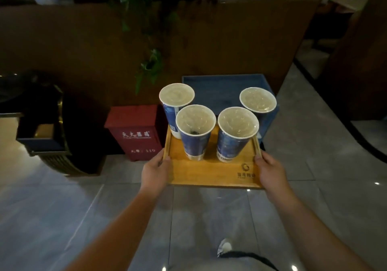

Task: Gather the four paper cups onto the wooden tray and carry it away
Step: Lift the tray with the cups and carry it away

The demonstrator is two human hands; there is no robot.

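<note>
I hold a wooden tray (pixel 211 172) in the air over a tiled floor. My left hand (pixel 155 171) grips its left edge and my right hand (pixel 270 171) grips its right edge. Several blue paper cups with clear sealed tops stand upright on it: one at the far left (pixel 177 98), one at the near left (pixel 195 124), one at the near right (pixel 237 127) and one at the far right (pixel 258 101). A printed logo marks the tray's near right corner.
A blue stand with a tray-like top (pixel 222 91) sits just beyond the wooden tray. A red box (pixel 136 132) stands on the floor to the left, a dark bin (pixel 41 128) farther left. A brown partition (pixel 209 40) with hanging plants runs behind. Grey tiled floor spreads below.
</note>
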